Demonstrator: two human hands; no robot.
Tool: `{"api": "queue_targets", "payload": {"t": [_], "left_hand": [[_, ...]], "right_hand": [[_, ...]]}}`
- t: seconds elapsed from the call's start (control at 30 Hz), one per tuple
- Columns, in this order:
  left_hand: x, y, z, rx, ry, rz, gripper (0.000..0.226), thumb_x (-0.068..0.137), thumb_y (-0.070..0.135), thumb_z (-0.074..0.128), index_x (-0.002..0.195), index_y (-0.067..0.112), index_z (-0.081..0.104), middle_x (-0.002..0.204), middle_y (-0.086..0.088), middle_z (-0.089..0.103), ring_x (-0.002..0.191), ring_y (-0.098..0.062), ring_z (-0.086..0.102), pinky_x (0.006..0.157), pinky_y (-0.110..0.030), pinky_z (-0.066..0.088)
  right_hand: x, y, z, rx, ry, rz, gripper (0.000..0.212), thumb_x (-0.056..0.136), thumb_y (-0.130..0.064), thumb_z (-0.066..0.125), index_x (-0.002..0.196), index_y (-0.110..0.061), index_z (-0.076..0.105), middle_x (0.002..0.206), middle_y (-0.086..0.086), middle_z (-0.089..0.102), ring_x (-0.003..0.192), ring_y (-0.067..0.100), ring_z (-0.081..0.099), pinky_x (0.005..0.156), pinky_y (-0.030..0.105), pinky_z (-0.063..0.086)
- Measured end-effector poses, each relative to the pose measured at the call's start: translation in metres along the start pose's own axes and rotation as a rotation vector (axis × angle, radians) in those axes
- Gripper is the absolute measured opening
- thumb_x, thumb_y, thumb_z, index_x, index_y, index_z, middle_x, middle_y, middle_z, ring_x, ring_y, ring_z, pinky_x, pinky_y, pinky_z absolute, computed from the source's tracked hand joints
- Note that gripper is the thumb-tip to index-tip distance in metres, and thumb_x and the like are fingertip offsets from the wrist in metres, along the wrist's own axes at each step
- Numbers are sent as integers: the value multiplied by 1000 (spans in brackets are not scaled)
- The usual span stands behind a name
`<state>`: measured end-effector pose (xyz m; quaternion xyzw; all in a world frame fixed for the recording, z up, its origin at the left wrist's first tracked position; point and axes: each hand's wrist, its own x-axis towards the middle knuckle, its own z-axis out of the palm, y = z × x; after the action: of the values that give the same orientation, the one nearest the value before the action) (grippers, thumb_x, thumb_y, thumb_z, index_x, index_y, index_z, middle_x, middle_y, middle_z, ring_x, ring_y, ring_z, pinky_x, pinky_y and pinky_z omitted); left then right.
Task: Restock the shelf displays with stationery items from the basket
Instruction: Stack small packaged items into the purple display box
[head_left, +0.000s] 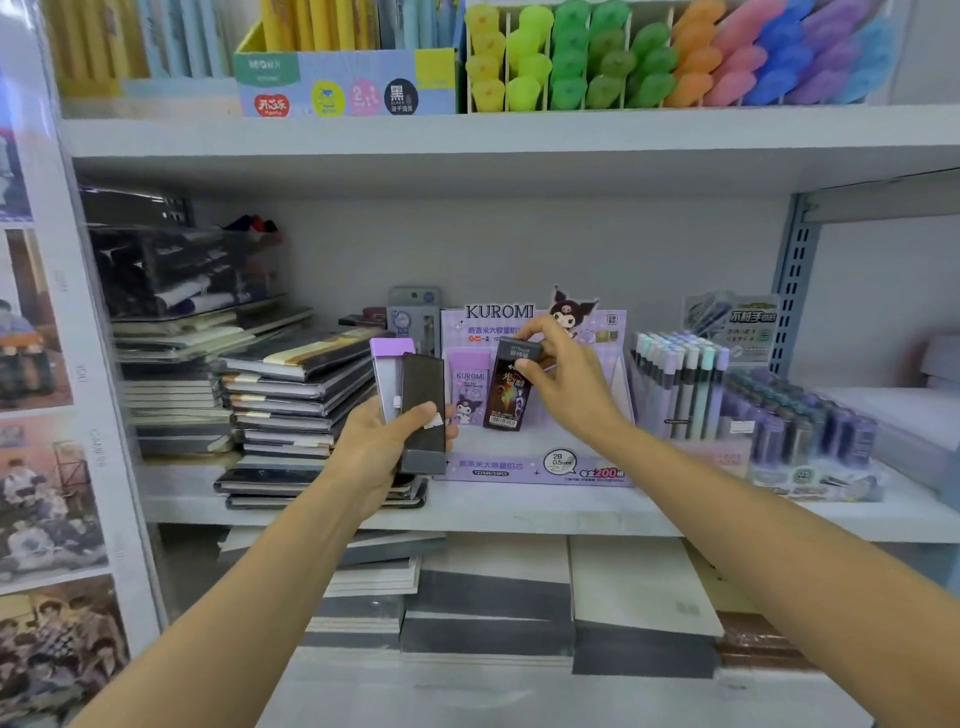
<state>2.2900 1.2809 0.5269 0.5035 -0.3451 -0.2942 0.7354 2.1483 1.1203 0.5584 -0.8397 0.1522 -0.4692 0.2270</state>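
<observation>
Black lead case (508, 387) with dark artwork hangs pinched by its cap in my right hand (563, 376), while my left hand (387, 441) grips two more cases (410, 400).

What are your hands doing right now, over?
Right hand pinching black lead case, setting it into Kuromi display box. Left hand holding two more cases. Nothing blocking the slot.

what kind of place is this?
Likely a stationery shop aisle: retail Kuromi display box of pencil-lead cases, colour-sorted highlighters on the upper shelf, stacked notebooks beside it. Both hands hold lead cases.
</observation>
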Motion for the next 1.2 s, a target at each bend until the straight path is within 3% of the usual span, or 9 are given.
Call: {"api": "queue_targets", "payload": {"t": [0.3, 0.43, 0.67, 0.97, 1.07, 1.2], "left_hand": [[3, -3, -3, -20, -32, -10, 28, 92, 10, 60, 120, 4, 61, 101, -15, 74, 82, -24, 73, 65, -31, 60], [0, -2, -2, -23, -47, -10, 28, 92, 9, 60, 119, 3, 60, 101, -15, 74, 81, -23, 73, 65, -31, 60], [0, -1, -3, -20, -56, -25, 28, 91, 10, 62, 119, 4, 60, 100, -16, 74, 83, -27, 73, 65, -33, 60], [1, -4, -5, -1, -76, -7, 23, 92, 10, 62, 114, 9, 62, 100, -15, 74, 86, -28, 73, 66, -32, 60], [0, -4, -5, 22, -75, 8, 21, 92, 9, 61, 113, 9, 63, 100, -14, 74, 86, -27, 73, 68, -32, 60], [-1, -2, -3, 17, -67, -4, 21, 92, 8, 61, 112, 8, 63, 100, -14, 74, 86, -28, 73, 66, -31, 60]], "right_hand": [[4, 13, -12, -11, 8, -18, 22, 93, -7, 60, 104, -24, 50, 95, 6, 70, 86, 19, 68, 78, 43, 55], [0, 14, 0, -56, -15, -27, 20, 93, -8, 61, 105, -21, 51, 89, 2, 69, 79, 15, 66, 72, 34, 54], [24, 8, -15, -91, -215, 6, 15, 92, -7, 62, 104, -11, 53, 87, 1, 62, 83, 23, 62, 72, 30, 51], [14, 12, -3, -160, -184, -86, 16, 91, -7, 63, 105, -10, 58, 84, -6, 60, 72, 8, 56, 70, 26, 45], [10, 16, 2, -185, -140, -75, 20, 90, -10, 65, 109, -11, 62, 97, 3, 64, 80, 20, 60, 79, 34, 50], [1, 21, 4, -260, -26, -53, 32, 91, -15, 64, 123, -17, 63, 101, -1, 49, 87, 12, 52, 82, 29, 47]]}}
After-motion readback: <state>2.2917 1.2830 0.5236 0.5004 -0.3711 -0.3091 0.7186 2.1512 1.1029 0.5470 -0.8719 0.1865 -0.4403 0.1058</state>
